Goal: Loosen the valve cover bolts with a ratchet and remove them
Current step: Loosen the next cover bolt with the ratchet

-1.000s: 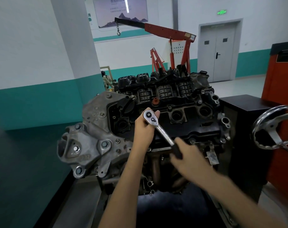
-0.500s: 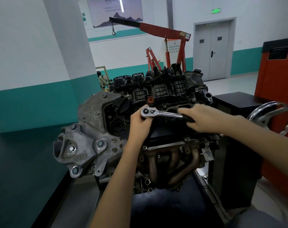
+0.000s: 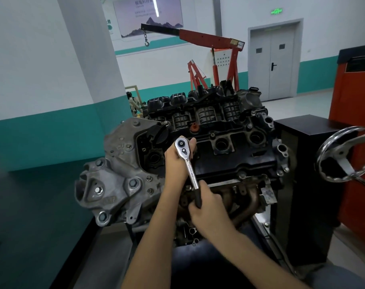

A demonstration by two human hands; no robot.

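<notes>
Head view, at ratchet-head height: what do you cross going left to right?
Teal wall → grey engine bracket → left hand gripping the ratchet head → black cabinet → chrome handwheel.

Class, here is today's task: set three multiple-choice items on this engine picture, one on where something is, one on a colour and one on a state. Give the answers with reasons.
1. Where is the head of the chrome ratchet?
A. Over the black plastic valve cover, at the left hand
B. On the floor
C. Hanging from a hook

2. What colour is the steel engine hoist by the far wall?
A. Yellow
B. Red
C. Blue

3. What is the right hand doing?
A. Lying flat and open
B. Holding a loose bolt
C. Gripping the ratchet's black handle

Answers:
1 A: the left hand's fingers wrap the head above the cover.
2 B: its frame is red.
3 C: its fingers curl round the handle.
</notes>
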